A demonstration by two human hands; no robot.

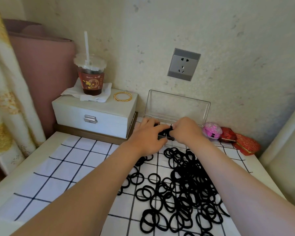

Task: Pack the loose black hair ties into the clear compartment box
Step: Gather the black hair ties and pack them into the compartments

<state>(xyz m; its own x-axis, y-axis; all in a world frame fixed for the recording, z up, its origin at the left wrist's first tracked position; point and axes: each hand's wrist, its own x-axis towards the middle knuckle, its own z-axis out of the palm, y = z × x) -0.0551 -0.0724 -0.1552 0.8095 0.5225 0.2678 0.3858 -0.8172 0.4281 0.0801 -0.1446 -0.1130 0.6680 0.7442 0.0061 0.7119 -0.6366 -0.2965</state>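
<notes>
I look down at a table covered by a white cloth with a dark grid [61,169]. At the far edge, against the wall, stands the clear compartment box [177,108] with its lid propped open. Both hands meet over its compartments. My right hand [186,130] pinches a small bundle of black hair ties [170,128] between fingertips, just above the box. My left hand [148,137] lies beside it with fingers loosely curled, touching the same bundle; whether it grips, I cannot tell. A large loose pile of black hair ties [182,193] covers the cloth near me, toward the right. I judge the step to be tucking this bundle into a compartment, with most of the packing left. Next, the bundle needs pressing down flat, then another handful gathered from the pile.
</notes>
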